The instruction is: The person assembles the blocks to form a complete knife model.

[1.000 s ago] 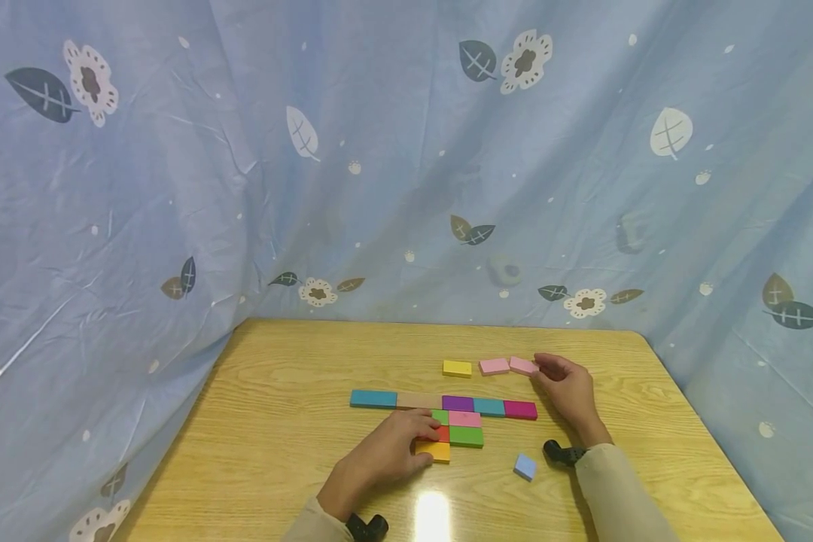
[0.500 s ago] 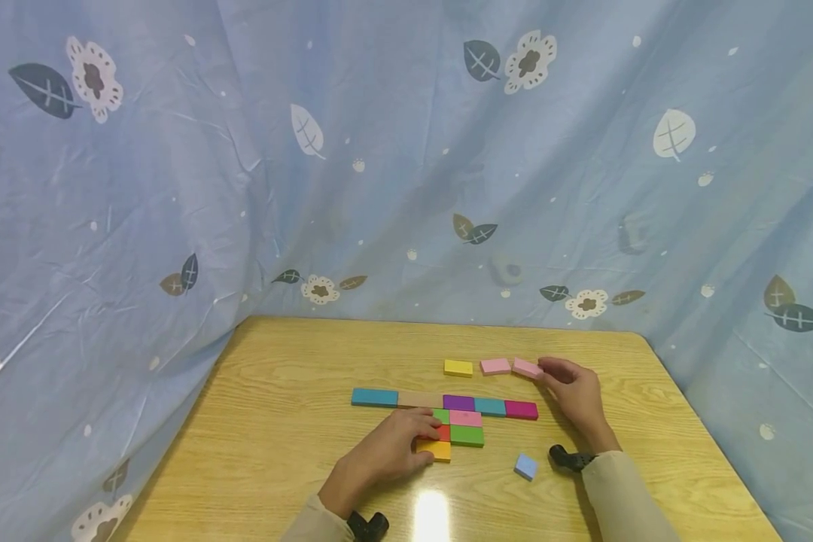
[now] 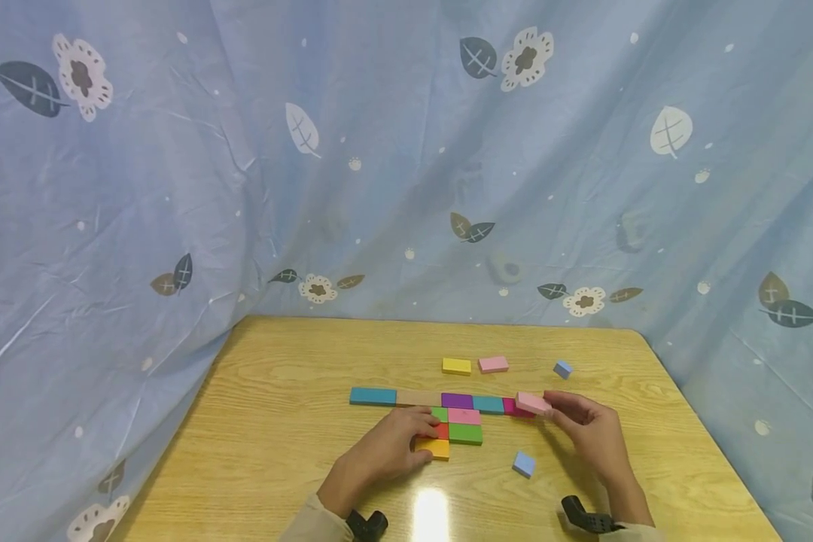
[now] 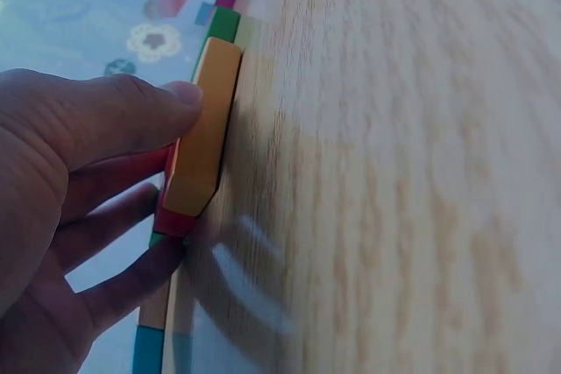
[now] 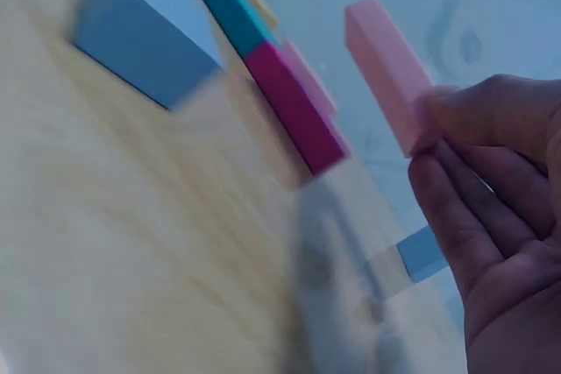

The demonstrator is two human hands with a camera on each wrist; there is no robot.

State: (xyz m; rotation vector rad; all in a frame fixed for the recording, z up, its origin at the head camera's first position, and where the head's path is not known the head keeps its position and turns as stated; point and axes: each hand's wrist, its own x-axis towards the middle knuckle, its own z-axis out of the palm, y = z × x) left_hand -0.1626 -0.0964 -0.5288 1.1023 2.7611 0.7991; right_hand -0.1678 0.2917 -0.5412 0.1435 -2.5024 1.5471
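My right hand [image 3: 592,433] pinches a pink block [image 3: 532,403] by its end between thumb and fingers, raised above the table. In the head view that block overlaps the magenta block [image 3: 510,407]. My left hand [image 3: 386,449] rests on the left part of the block layout, its fingers spread over the red block [image 3: 442,430] and the green block [image 3: 439,414]. In the left wrist view its thumb touches the orange block [image 4: 206,129]. Right of these lie another pink block [image 3: 464,416] and another green block [image 3: 465,434]. My left fingers hide the left ends of several blocks.
A row of long blue [image 3: 373,397], tan [image 3: 418,399], purple [image 3: 457,401] and teal [image 3: 488,406] blocks runs behind. Loose yellow [image 3: 457,366] and pink [image 3: 493,365] blocks lie farther back. Light blue blocks sit back right [image 3: 563,369] and front right [image 3: 524,464]. A curtain [image 3: 406,150] surrounds the table.
My right hand has lifted the right-hand pink block from the back and brought it nearer, uncovering a light blue block behind. My left hand stays in place.
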